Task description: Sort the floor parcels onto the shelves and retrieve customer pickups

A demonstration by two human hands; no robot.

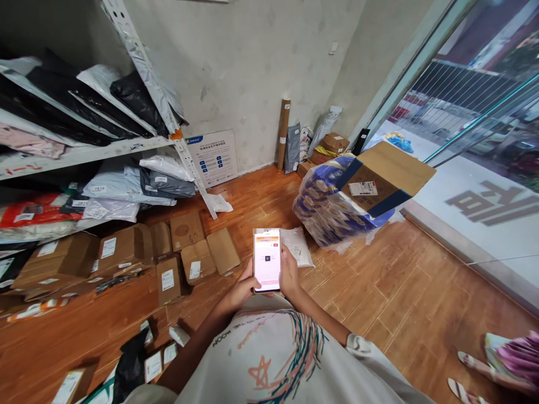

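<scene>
A smartphone with a lit screen is held upright in front of my shirt, between both hands. My left hand grips its left side, the thumb lying on the lower left of the screen. Along the right edge, my right hand is wrapped round the phone. The screen shows a mostly white and pink page with an orange banner on top and a small dark square in the middle. Behind the phone, a white parcel bag lies on the floor.
Cardboard boxes line the floor at left, below a shelf of bagged parcels. A plastic-wrapped blue bundle with an open carton stands at right, near a glass door. Another person's sandalled feet show at lower right.
</scene>
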